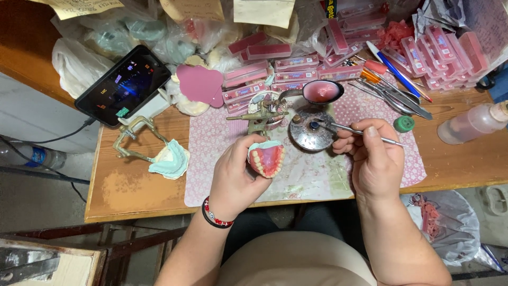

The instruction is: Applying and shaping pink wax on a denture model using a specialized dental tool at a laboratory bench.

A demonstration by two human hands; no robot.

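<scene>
Our left hand (235, 177) was closed around a denture model (266, 158) with pink gums and white teeth, held over the flowered mat (317, 175) near the table's front edge. Our right hand (373, 159), at 3 o'clock from it, pinched a thin metal wax tool (360, 131) whose tip reached the round burner (309, 131). At 12 o'clock, flat pink rectangular boxes (296, 71) with pale labels lay stacked. Yellowish paper notes (263, 10) hung above them.
</scene>
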